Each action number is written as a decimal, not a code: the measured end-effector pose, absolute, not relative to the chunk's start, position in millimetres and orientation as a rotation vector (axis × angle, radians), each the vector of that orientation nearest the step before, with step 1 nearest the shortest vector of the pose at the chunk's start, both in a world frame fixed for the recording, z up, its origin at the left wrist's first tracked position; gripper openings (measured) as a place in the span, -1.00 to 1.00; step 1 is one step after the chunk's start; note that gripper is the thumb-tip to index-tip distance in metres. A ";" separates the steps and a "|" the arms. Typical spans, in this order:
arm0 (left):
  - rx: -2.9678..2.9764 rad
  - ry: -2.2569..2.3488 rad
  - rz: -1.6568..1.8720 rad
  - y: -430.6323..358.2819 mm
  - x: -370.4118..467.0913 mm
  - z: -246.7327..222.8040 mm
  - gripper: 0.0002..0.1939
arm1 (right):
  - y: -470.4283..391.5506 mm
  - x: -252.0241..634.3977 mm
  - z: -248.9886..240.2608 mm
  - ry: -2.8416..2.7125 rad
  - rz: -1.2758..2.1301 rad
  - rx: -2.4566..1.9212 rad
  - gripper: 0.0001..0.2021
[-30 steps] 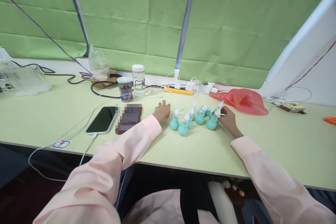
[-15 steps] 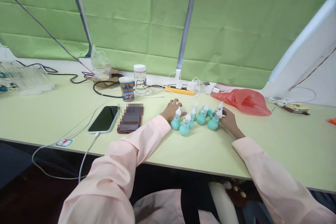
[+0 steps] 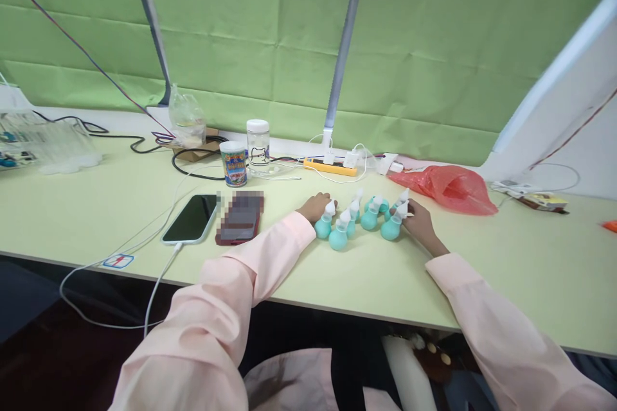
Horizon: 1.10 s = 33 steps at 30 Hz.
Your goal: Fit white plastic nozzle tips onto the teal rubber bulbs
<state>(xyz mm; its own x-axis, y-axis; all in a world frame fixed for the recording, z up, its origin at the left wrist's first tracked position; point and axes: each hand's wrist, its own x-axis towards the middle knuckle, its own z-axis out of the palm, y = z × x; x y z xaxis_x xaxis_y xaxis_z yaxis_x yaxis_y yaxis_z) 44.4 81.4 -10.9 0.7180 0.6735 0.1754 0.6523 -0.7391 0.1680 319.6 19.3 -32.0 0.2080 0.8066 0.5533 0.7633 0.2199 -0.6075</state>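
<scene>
Several teal bulb syringes with whitish pointed nozzles stand in a loose cluster on the table. My left hand (image 3: 315,207) has its fingers curled in behind the leftmost bulb syringe (image 3: 323,227), which leans a little to the right; the fingertips are partly hidden by its nozzle. On the other side, my right hand (image 3: 420,223) pinches the right front bulb syringe (image 3: 391,228) near its nozzle. Between them are a front bulb syringe (image 3: 339,238) and a middle one (image 3: 369,219). Another teal bulb (image 3: 384,205) shows partly behind, lying over.
A phone (image 3: 190,219) on a white cable and a dark red phone (image 3: 240,218) lie to the left. Behind stand a printed can (image 3: 234,167), a clear jar (image 3: 258,145) and a yellow power strip (image 3: 330,167). A red plastic bag (image 3: 446,189) lies at back right.
My left hand's fingers, spread and raised before, have curled down behind the leftmost bulb syringe, which now tilts slightly right. My right hand has barely moved.
</scene>
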 end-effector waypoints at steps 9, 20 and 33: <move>2.884 1.264 0.357 73.8 12.5 -13.7 -0.74 | 16.5 317.3 -30.8 -1.538 0.044 -1.573 -0.79; 2.902 1.251 0.225 52.5 -13.9 -4.0 -0.73 | 15.6 318.0 -30.6 -1.487 -0.098 -1.530 -0.62; 2.732 1.317 0.468 57.1 -24.3 4.5 -0.77 | 13.8 325.5 -25.1 -1.317 -0.129 -1.518 -0.71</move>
